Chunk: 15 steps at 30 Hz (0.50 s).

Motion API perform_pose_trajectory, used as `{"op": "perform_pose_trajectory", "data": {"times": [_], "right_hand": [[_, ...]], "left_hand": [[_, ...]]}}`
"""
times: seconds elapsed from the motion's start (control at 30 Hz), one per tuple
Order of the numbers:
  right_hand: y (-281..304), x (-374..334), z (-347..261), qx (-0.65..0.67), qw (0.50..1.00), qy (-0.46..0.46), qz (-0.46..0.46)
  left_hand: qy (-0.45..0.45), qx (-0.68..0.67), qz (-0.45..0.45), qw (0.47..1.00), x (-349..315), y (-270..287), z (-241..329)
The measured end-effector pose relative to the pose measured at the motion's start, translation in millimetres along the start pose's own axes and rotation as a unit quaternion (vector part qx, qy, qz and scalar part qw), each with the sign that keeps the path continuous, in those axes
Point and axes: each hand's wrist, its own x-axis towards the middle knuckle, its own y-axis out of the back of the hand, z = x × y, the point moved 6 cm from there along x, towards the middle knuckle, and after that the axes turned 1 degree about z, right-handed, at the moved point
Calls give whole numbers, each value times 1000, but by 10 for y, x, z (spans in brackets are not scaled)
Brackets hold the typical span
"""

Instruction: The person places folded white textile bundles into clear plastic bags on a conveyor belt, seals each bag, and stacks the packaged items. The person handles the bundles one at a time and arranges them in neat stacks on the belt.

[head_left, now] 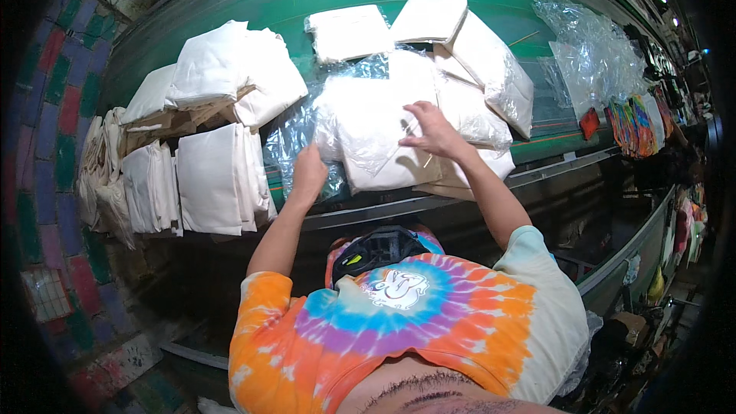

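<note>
A folded white cloth (376, 138) lies in front of me, partly inside a clear plastic bag (328, 126). At the bag's left side my left hand (309, 172) is closed, with the plastic edge pinched in its fingers. My right hand (435, 132) is over the right part of the cloth, its thumb and fingers spread apart. Whether its fingertips touch the cloth I cannot tell. More clear plastic (287, 142) spreads out flat beside and beneath my left wrist.
Stacks of folded white cloth (218, 176) stand on the left of the green table (280, 0). Bagged white bundles (491, 69) lie behind and right of my hands. Farther right are a heap of clear plastic bags (594, 46) and colourful tie-dyed cloth (635, 126).
</note>
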Motion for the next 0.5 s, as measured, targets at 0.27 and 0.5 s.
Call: {"op": "perform_pose_trajectory", "data": {"times": [0.27, 0.5], "right_hand": [[-337, -3, -29, -59, 992, 104, 49], [-328, -97, -42, -30, 986, 116, 113]], "left_hand": [[4, -158, 351, 923, -357, 1432, 416], [-256, -128, 410, 866, -632, 1632, 1239]]}}
